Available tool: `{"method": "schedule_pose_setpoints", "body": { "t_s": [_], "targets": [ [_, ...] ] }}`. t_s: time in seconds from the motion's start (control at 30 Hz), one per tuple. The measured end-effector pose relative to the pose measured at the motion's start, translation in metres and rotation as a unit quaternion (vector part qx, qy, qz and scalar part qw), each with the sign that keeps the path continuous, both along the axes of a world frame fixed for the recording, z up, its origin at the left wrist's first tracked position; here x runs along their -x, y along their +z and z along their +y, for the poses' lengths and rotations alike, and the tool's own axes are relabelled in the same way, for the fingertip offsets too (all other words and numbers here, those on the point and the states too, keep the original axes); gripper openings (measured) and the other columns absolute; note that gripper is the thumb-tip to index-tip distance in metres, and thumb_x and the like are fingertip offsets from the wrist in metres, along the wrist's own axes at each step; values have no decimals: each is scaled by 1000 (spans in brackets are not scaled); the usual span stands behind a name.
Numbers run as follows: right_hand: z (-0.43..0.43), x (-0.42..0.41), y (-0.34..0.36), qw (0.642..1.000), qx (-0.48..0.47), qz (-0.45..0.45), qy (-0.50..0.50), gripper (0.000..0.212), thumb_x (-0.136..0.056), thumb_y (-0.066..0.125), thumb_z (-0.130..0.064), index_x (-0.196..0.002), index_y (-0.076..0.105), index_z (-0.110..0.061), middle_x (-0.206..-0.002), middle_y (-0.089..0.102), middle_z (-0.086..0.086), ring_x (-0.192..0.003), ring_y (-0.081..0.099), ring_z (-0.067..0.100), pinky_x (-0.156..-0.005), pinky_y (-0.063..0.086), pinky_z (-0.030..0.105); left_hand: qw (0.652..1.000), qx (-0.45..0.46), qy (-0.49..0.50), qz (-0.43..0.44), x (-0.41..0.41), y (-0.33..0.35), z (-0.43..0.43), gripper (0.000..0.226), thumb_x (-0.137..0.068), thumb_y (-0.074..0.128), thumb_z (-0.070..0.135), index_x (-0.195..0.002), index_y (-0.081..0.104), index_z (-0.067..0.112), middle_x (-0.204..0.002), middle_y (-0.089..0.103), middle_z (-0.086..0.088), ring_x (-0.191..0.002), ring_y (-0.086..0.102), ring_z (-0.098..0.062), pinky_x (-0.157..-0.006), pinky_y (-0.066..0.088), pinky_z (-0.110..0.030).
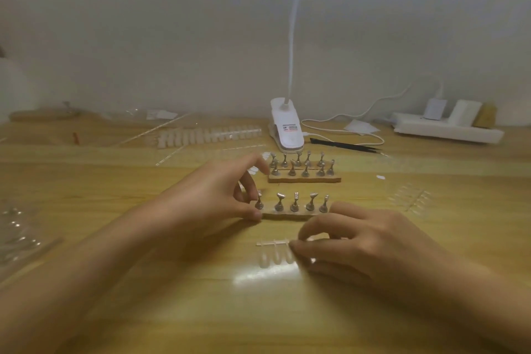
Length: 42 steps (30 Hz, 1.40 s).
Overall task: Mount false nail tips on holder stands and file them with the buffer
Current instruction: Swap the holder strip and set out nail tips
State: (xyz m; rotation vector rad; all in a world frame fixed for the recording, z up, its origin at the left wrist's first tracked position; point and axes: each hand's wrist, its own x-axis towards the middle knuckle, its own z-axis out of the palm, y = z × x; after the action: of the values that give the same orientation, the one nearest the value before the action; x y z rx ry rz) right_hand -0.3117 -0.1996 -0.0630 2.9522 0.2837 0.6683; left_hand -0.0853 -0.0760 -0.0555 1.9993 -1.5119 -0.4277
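A wooden base (290,214) with several metal holder stands lies mid-table. My left hand (212,195) pinches the leftmost stand (259,201) between thumb and fingers. In front of it lies a strip of clear false nail tips (274,253); my right hand (359,241) grips its right end with curled fingers. A second wooden base (304,179) bearing more stands sits behind. Another row of nail tips (207,135) lies at the back left. No buffer is visible.
A white clip lamp (286,126) stands at the back centre with its cord trailing right. Black tweezers (344,146) lie beside it. A white power strip (448,129) is back right. Clear plastic packaging (17,238) sits at the left edge, a clear nail strip (411,200) at right.
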Motion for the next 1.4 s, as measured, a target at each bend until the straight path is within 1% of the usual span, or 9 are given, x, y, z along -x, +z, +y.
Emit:
{"method": "schedule_pose_setpoints", "body": {
  "t_s": [0.2, 0.5, 0.63, 0.73, 0.83, 0.97, 1.07, 1.2, 1.4],
  "targets": [
    [-5, 11, 6, 990, -132, 41, 13, 10, -92, 69, -23, -83, 73, -24, -101, 72, -20, -91, 65, 4, -65, 56, 29, 997, -8, -43, 57, 10, 0, 3, 45, -68, 88, 24, -104, 64, 36, -85, 66, 16, -71, 62, 0, -68, 48, -13],
    [-7, 29, 3, 998, -36, -26, 53, 17, -97, 60, -9, -89, 75, -10, -102, 73, 1, -89, 69, 18, -68, 58, 32, 995, 32, -96, 12, 28, -6, 4, 26, -72, 85, 34, -94, 72, 34, -81, 58, 28, -77, 57, -4, -67, 42, -11],
    [5, 34, 11, 995, -89, -18, -36, 37, -88, 60, -50, -108, 71, -21, -76, 55, -18, -69, 52, 7, -51, 54, 31, 993, 29, -110, 1, 27, -6, 5, 28, -71, 83, 42, -95, 70, 38, -88, 59, 22, -80, 57, -5, -70, 44, -13],
    [16, 37, 7, 988, -95, 63, -109, 64, -76, 50, -70, -134, 47, -44, -80, 37, -32, -76, 35, -10, -56, 41, 10, 994, 28, -106, 15, 29, -3, 5, 30, -72, 71, 55, -96, 69, 37, -96, 55, 21, -82, 55, -6, -72, 42, -13],
    [14, 37, 5, 963, -193, 131, -135, 72, -77, 53, -62, -136, 13, -68, -102, 46, -35, -94, 45, -15, -67, 43, 13, 985, 172, -25, -12, 33, 0, 6, 35, -93, 49, 57, -88, 70, 29, -94, 54, 15, -84, 55, -10, -71, 39, -14],
    [10, 34, 7, 939, -312, 106, -99, 80, -80, 74, -25, -133, 30, -64, -97, 60, -20, -82, 57, 3, -69, 47, 16, 930, 325, -51, -164, 58, 7, 12, 28, -99, 47, 33, -80, 63, 21, -82, 51, 14, -70, 50, -4, -58, 42, -25],
    [4, 34, 8, 939, -314, 93, -107, 70, -75, 82, -30, -124, 40, -58, -97, 56, -20, -78, 58, 6, -65, 46, 14, 903, 285, -110, -303, 78, 3, 14, 19, -95, 54, 31, -83, 65, 22, -77, 57, 13, -64, 48, -4, -43, 44, -30],
    [-3, 37, 18, 943, -235, 133, -194, 45, -65, 60, -75, -102, 50, -50, -108, 46, -28, -97, 54, -11, -67, 44, 15, 895, 188, -150, -375, 86, -2, 17, 28, -89, 51, 47, -86, 70, 26, -71, 60, 14, -59, 61, -11, -35, 40, -24],
    [-3, 36, 18, 931, -269, 126, -213, 34, -68, 75, -58, -93, 53, -49, -108, 51, -25, -97, 56, -10, -75, 48, 20, 923, 104, -112, -353, 92, -6, 19, 36, -83, 45, 60, -83, 62, 28, -64, 51, 17, -52, 52, -11, -37, 26, -20]
  ]
}}
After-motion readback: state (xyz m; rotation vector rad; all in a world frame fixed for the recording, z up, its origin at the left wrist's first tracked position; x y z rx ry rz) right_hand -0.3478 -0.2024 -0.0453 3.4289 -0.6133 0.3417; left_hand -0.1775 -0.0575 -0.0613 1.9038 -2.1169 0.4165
